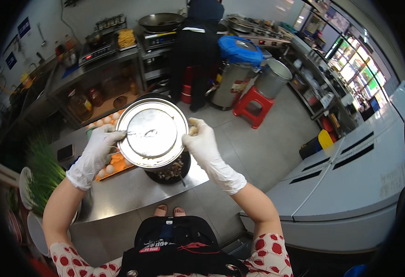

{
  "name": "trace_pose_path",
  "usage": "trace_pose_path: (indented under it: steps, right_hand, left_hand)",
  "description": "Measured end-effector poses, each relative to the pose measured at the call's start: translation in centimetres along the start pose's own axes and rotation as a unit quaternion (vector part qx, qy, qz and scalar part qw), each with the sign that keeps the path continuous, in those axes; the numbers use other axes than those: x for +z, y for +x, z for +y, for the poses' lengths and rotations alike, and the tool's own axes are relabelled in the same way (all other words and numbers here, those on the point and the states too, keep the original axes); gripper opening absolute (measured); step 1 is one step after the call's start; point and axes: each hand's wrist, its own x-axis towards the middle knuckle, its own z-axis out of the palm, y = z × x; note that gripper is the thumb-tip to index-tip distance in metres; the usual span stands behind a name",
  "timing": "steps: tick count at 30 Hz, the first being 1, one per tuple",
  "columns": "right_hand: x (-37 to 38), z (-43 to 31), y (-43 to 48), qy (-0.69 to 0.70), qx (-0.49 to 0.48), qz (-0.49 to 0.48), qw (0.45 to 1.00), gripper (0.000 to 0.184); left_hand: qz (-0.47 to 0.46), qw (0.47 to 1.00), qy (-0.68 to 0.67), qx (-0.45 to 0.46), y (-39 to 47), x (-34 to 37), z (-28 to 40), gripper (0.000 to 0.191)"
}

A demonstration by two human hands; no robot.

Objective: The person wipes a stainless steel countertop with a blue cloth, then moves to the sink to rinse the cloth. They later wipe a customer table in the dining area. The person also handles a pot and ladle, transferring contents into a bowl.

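Observation:
Between my gloved hands a round, shiny metal pan or lid point(152, 133) is raised above the steel table, its broad ridged face towards me. My left hand point(100, 149) grips its left rim, and my right hand point(204, 145) pinches the right rim. Below it a dark round bowl point(166, 173) holds small mixed pieces with a utensil handle sticking out; the metal piece hides part of it. Eggs point(110, 169) sit in an orange tray point(119, 162) behind and beside my left hand.
Green scallions point(46, 183) and a phone point(65, 152) lie left on the steel table point(119, 204). A co-worker point(199, 45) stands at the stoves. A red stool point(256, 107) bears a metal pot point(273, 78). White cabinets or freezers point(334, 180) stand right.

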Motion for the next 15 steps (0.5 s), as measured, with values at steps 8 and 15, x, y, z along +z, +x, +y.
trace_pose_path:
  steps: [8, 15]
  right_hand:
    - [-0.5, -1.3, 0.7, 0.117, 0.055, -0.007, 0.992, 0.066]
    - [-1.2, -1.7, 1.3, 0.102, 0.030, 0.007, 0.994, 0.058]
  left_hand:
    - [-0.003, 1.000, -0.012, -0.015, -0.1, 0.3, 0.0, 0.005]
    - [-0.049, 0.999, 0.000, -0.016, -0.1, 0.3, 1.1, 0.010]
